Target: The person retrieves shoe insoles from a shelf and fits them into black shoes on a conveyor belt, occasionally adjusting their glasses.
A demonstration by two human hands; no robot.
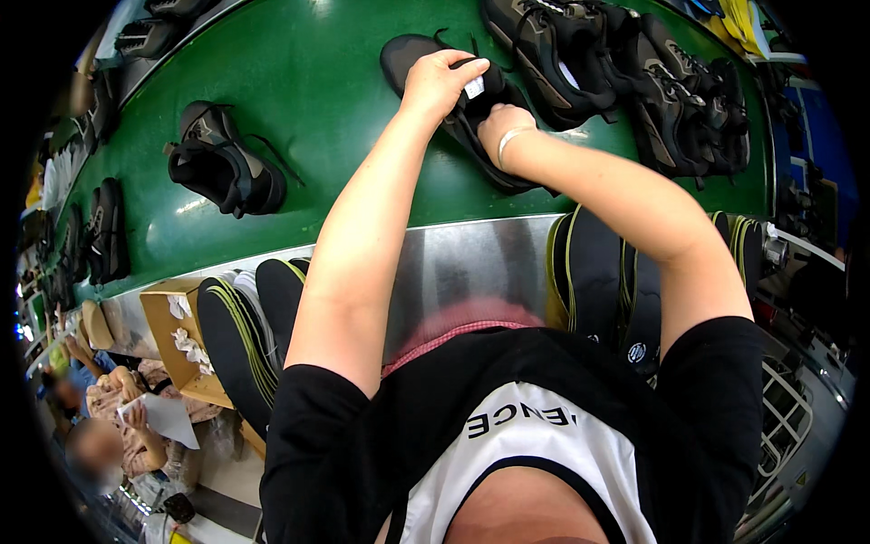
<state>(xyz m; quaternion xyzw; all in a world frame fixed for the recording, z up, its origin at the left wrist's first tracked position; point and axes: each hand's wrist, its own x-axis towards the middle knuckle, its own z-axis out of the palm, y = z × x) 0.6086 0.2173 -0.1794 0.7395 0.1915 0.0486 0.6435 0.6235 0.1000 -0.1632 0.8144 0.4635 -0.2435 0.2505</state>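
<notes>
Black-and-white shirt [535, 356] nearest, dark shoe [469, 136] on green surface [335, 91] toward near edge, left grip [435, 86] pinching its tongue [492, 78], right grip [504, 130] at its opening, fingertips hidden, hold cannot be told.

A single dark shoe [467, 136], in black and grey-brown with a rounded toe [404, 59] and dark laces, lies on the green work surface [335, 91] at twelve o'clock in the view. Its toe points between ten and eleven o'clock and its heel [509, 178] between four and five, with the foot opening turned up toward the camera. A small white label [474, 88] shows by the tongue, thin lace ends stick out toward twelve o'clock, and the midsection is partly hidden.
</notes>
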